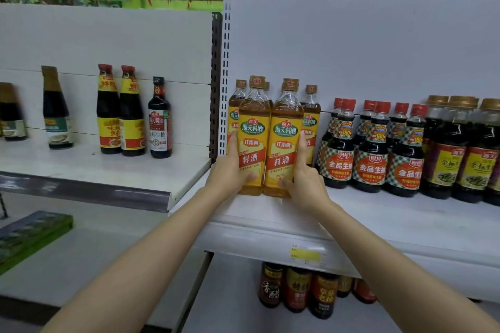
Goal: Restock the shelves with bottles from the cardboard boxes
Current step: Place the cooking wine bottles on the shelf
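Observation:
Two amber cooking-wine bottles with yellow labels stand side by side at the front of the white shelf (270,213). My left hand (230,170) grips the left bottle (253,138), thumb across its lower label. My right hand (303,176) grips the right bottle (286,138), index finger stretched up its side. Behind them stand more of the same bottles (311,116), partly hidden. No cardboard box is in view.
Dark soy sauce bottles (373,151) with red caps fill the shelf to the right. A lower left shelf (89,170) carries a few dark sauce bottles (159,119). More dark bottles (297,289) sit on the shelf below. A green flat box (29,235) lies lower left.

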{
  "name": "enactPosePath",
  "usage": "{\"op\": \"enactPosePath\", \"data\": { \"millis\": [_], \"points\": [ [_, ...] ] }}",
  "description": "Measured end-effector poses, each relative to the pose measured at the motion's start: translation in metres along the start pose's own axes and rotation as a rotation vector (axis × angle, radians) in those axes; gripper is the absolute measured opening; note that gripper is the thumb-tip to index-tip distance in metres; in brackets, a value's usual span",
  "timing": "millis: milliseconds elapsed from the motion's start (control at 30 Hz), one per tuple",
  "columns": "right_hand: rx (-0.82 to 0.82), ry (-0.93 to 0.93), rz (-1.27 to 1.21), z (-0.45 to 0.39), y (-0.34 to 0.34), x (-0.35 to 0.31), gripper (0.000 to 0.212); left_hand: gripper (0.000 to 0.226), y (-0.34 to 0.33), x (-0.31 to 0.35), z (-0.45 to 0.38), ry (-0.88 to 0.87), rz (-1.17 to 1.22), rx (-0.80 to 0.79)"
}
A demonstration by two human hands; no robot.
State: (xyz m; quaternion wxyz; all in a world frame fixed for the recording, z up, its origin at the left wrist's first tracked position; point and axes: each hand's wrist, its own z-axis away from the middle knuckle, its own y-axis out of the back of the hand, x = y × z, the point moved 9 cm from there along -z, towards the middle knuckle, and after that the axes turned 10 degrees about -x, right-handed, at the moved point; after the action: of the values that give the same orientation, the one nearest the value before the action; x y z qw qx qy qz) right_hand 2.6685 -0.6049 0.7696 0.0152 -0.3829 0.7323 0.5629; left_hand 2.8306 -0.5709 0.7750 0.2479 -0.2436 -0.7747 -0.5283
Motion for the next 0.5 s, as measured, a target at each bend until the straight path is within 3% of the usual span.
{"op": "enactPosePath", "data": {
  "millis": [500],
  "points": [
    [-0.038, -0.117, 0.011, -0.055, -0.027, -0.009, 0.095, 0.097, 0.010, -0.034, -0.051, 0.109, 0.036, -0.013]
  ]
}}
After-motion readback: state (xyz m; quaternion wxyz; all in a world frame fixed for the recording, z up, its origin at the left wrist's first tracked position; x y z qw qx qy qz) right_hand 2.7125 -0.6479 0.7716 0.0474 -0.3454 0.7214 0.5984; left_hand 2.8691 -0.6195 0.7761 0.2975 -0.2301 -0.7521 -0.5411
